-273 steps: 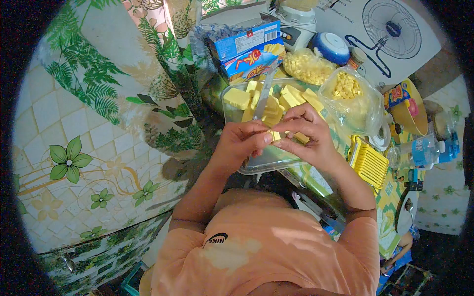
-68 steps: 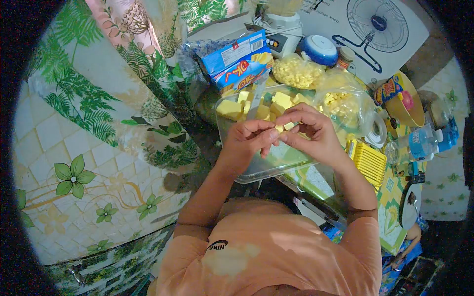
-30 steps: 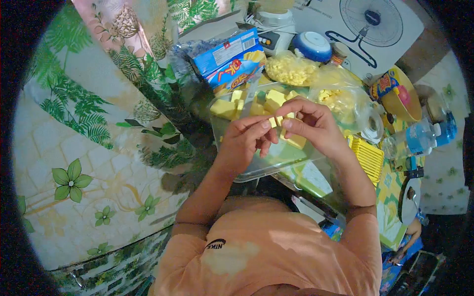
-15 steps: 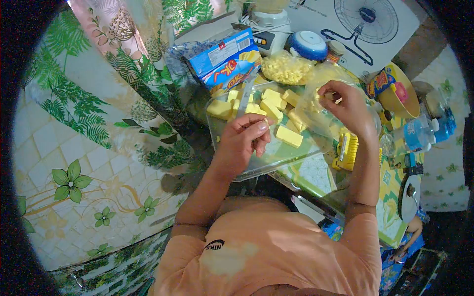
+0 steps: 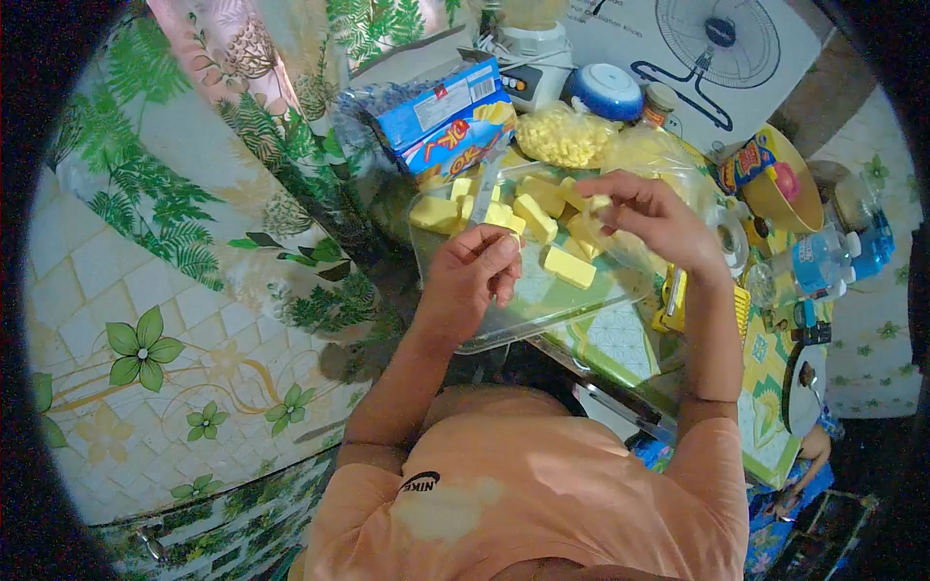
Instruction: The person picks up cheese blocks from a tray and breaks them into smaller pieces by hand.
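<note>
My left hand (image 5: 472,276) is closed around a knife (image 5: 483,194), its blade pointing up and away over the yellow blocks. A small pale bit shows by its fingertips. My right hand (image 5: 664,221) is bent over the right side of the tray, thumb and fingers around a small pale yellow piece (image 5: 600,205), partly hidden. Several smooth yellow blocks, like butter or cheese, lie in the clear plastic tray (image 5: 504,334); one block (image 5: 569,267) rests apart nearest me. A clear plastic bag (image 5: 635,254) lies under and beside my right hand.
Behind the tray are a blue box (image 5: 446,121), a bag of small yellow pieces (image 5: 565,136), a blue bowl (image 5: 607,90) and a blender base (image 5: 533,63). At right stand a yellow bowl (image 5: 799,189), a water bottle (image 5: 809,263) and a yellow brush (image 5: 675,295).
My right hand has moved left from above the clear bag toward the yellow blocks, its fingers reaching further out. My left hand has shifted slightly and keeps the knife.
</note>
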A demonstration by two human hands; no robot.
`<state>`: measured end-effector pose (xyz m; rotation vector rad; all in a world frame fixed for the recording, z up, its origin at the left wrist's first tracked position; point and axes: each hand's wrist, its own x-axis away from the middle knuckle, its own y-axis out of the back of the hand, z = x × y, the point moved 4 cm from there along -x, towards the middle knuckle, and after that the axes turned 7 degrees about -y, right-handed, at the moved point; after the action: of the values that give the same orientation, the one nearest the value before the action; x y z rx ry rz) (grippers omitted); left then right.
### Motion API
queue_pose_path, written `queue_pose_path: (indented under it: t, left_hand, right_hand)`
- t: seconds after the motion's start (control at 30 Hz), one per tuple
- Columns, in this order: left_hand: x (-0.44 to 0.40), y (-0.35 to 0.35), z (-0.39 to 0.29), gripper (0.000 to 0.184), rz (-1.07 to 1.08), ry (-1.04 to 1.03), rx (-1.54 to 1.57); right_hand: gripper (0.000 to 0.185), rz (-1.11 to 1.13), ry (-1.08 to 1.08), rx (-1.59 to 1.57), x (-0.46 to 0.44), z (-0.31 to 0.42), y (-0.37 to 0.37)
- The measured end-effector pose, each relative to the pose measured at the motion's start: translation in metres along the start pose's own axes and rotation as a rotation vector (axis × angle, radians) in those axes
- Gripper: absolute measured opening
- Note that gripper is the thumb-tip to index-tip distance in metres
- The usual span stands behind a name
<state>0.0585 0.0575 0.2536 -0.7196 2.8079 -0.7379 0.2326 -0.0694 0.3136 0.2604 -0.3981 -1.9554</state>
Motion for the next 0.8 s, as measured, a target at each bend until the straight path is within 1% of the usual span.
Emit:
queue_pose_path:
  t: [0.07, 0.1, 0.13, 0.2, 0.23, 0.33, 0.53, 0.8]
  left_hand:
    - [0.001, 0.000, -0.002, 0.014, 0.002, -0.008, -0.008]
    - [0.001, -0.001, -0.004, 0.015, 0.001, -0.011, -0.018]
    - [0.001, -0.002, -0.005, 0.015, 0.001, -0.014, -0.029]
    - [0.000, -0.001, -0.005, 0.015, 0.018, -0.079, -0.143]
    - [0.000, -0.001, -0.005, 0.016, 0.026, -0.112, -0.201]
    - [0.002, -0.007, -0.010, 0.020, 0.049, -0.285, -0.331]
    - [0.004, -0.006, -0.009, 0.028, 0.036, -0.237, -0.212]
    - [0.005, -0.004, -0.011, 0.026, 0.015, -0.186, -0.219]
  right_hand:
    - [0.032, 0.120, -0.035, -0.128, 0.001, 0.006, -0.018]
    - [0.034, 0.187, -0.154, -0.144, 0.005, 0.009, -0.023]
    - [0.036, 0.168, -0.130, -0.208, 0.005, 0.012, -0.030]
    - [0.040, 0.128, -0.084, -0.337, 0.004, 0.016, -0.045]
    - [0.042, 0.105, -0.063, -0.342, 0.004, 0.015, -0.048]
    - [0.037, 0.139, -0.038, -0.405, 0.005, 0.018, -0.059]
    - [0.032, 0.205, -0.012, -0.433, 0.008, 0.025, -0.065]
    - [0.031, 0.195, -0.056, -0.491, 0.006, 0.018, -0.064]
